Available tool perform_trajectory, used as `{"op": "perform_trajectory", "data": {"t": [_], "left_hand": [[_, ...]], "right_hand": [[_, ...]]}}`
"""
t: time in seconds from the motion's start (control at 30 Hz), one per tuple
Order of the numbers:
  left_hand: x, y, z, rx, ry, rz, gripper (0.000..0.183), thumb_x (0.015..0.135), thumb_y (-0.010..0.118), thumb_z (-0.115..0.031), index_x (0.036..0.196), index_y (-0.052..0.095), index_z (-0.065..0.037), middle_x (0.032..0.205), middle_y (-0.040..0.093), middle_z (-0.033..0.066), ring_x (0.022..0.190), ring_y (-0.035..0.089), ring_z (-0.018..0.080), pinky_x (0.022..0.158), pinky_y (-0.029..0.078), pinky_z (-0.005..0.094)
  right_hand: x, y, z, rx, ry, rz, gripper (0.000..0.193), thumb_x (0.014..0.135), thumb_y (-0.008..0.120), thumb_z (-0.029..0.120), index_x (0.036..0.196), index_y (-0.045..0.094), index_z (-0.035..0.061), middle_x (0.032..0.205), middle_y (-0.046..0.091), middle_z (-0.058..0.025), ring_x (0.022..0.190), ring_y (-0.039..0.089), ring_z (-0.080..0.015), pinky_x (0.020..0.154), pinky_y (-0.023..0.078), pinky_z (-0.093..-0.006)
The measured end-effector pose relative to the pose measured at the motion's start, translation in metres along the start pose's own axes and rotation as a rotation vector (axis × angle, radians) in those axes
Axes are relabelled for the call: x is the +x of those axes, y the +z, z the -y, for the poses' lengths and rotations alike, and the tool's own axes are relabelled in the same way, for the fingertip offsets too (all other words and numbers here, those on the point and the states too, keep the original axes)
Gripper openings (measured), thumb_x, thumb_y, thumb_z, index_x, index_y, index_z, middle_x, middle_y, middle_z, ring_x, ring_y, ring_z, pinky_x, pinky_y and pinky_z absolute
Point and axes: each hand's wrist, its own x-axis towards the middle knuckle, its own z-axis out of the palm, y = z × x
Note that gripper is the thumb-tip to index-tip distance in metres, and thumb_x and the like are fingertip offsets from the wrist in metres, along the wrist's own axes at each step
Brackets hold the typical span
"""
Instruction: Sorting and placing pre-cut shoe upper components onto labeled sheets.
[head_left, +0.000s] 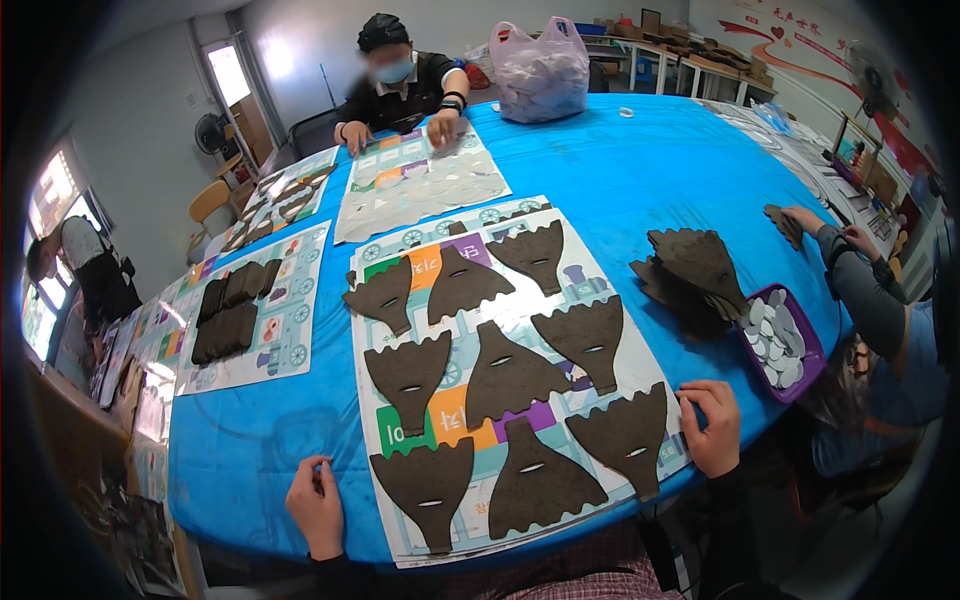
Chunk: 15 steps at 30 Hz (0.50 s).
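Blue cloth [640, 160] covers a big table in a white-walled room. Nearest, the left hand [315, 505] is at the cloth's front edge, its fingers loosely bent and closed on nothing. Across from it, the right hand [712, 428] is curled at the right edge of a printed sheet [475, 505], thumb and fingers apart; whether it touches the sheet I cannot tell.

Nine dark pieces [500, 390] lie on that sheet, between the hands, in three columns. Each fans out to a scalloped edge; the middle column points its narrow ends away, the outer two point theirs nearer.

To the right, a purple basket [808, 372] holds pale ovals [772, 340], just beside a loose pile [695, 265] of similar dark pieces. Leftward, a mat [300, 300] bears two rows of dark strips [222, 335].

Farther off, a hand [800, 218] at the right holds a dark piece [783, 228]. Opposite, a co-worker [405, 95] reaches over a sheet of grey pieces [420, 205], near a bag [545, 80] full of pale ones. Tables [690, 60] line the back.
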Motion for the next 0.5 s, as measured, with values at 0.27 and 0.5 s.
{"op": "perform_trajectory", "data": {"t": [0.27, 0.5], "left_hand": [[-0.001, 0.004, 0.010, -0.020, 0.002, 0.000, 0.009, 0.092, 0.058, -0.009, 0.094, 0.064, -0.003, 0.064, 0.051, 0.0059, 0.055, 0.046, 0.0146, 0.051, 0.036, 0.0311], [-0.005, -0.008, -0.001, 0.144, 0.022, 0.068, 0.030, 0.096, 0.053, -0.031, 0.105, 0.066, -0.004, 0.094, 0.067, 0.0209, 0.086, 0.063, 0.0392, 0.074, 0.048, 0.0448]], "right_hand": [[0.000, 0.004, -0.004, 0.026, 0.004, -0.024, 0.009, 0.081, 0.065, 0.006, 0.089, 0.067, 0.0023, 0.097, 0.066, -0.0102, 0.091, 0.059, -0.0308, 0.080, 0.047, -0.0395], [-0.001, 0.002, -0.007, 0.070, 0.021, -0.021, 0.007, 0.081, 0.066, 0.007, 0.087, 0.067, 0.0022, 0.097, 0.067, -0.0098, 0.091, 0.061, -0.0294, 0.080, 0.048, -0.0389]]}}
